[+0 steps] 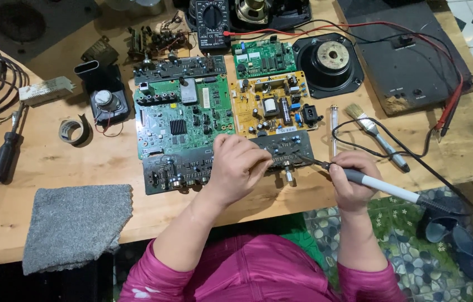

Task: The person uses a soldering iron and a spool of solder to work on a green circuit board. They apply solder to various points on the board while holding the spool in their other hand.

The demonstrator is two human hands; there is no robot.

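Soldering iron held to a dark circuit board at the bench edge

While both arms in pink sleeves reach forward over the near edge of the wooden bench point(52, 162), the right hand point(353, 180) is clenched around the grey grip of a soldering iron point(379, 185), whose thin tip points left and meets the right part of a long dark circuit board point(192, 168). The iron's black cord runs off to the right and loops back across the bench. The left hand point(238, 168) lies on the middle of that same dark board, fingers curled and pinched together near the iron's tip; whether they grip anything small I cannot tell. The board lies flat, close to the near edge, between the two hands.

To the near left, a grey cloth point(74, 223) lies crumpled on the wood. Farther left lie a black-handled screwdriver point(5, 156) and a roll of tape point(72, 131).

Just beyond the dark board sit a large green circuit board point(183, 114) and, beside it on the right, a yellow circuit board point(273, 103). Right of these lie a small paintbrush point(373, 134) and a thin glass tube point(334, 131).

Farther back stand a smaller green board point(263, 57), a round black speaker point(329, 62) and a dark flat panel point(407, 53). At the far edge sits a black multimeter point(212, 19), its red lead point(454, 103) trailing along the right side.
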